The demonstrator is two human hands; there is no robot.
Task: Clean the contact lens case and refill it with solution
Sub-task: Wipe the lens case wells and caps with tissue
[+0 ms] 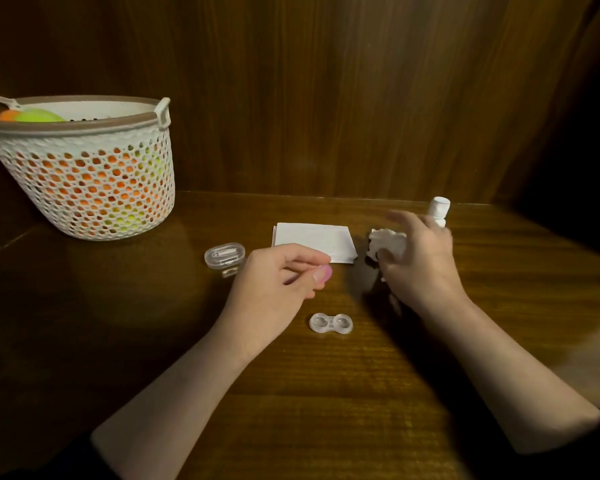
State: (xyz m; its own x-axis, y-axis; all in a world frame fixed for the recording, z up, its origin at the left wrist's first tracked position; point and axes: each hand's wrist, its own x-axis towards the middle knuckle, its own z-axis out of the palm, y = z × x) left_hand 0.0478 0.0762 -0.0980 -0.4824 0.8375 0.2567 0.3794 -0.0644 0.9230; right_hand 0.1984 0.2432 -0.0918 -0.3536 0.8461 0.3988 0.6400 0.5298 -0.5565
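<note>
Contact lens case point(330, 323) — clear plastic, twin round wells, uncapped, flat on dark wood-grain counter point(326, 393) between both forearms. Pink cap point(323, 274) pinched in left hand point(274, 282) grip. Crumpled white tissue point(388, 244) clamped in right hand point(420, 258) grip. Beyond: folded white napkin point(314, 241), white solution bottle point(438, 210), clear oval box point(224, 255), perforated cream basket point(94, 188) — orange and green contents.

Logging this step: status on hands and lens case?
Left hand pinches pink cap. Right hand holds crumpled tissue. Lens case open on table, untouched. Nothing blocking.
</note>
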